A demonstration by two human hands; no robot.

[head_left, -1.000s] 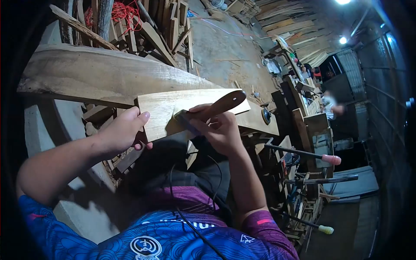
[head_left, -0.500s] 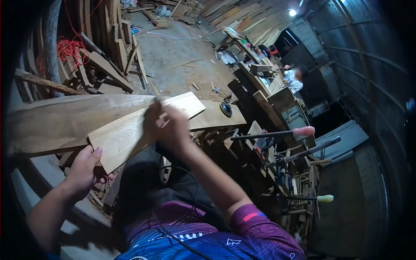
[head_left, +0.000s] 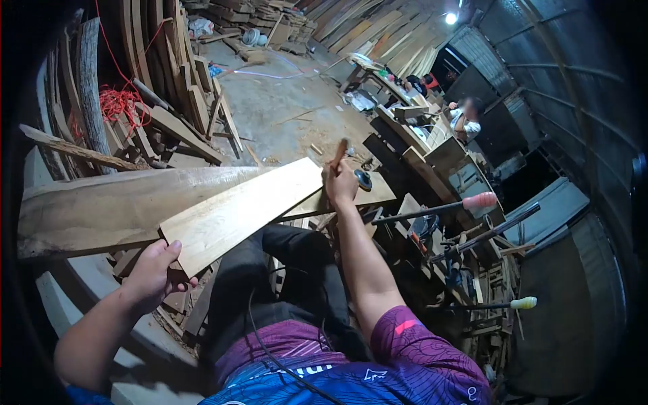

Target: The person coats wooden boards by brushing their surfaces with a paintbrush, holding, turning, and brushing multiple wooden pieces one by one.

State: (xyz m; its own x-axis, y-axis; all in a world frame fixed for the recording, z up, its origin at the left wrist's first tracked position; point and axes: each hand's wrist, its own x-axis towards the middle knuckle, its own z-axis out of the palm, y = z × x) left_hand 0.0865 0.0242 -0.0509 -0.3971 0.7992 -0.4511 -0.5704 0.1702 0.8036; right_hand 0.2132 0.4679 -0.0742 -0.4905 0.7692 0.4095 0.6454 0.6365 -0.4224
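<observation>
Right hand (head_left: pixel 343 186) now at, perhaps beyond, far end of board (head_left: pixel 239 212)

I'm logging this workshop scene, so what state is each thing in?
Left hand: closed on the near end of the pale board.
Right hand: closed around the wooden-handled tool.
Pale board: held, lying over the wide plank.
Wide plank: partly covered.
Red cord: tangled.
Lamp: lit.
</observation>
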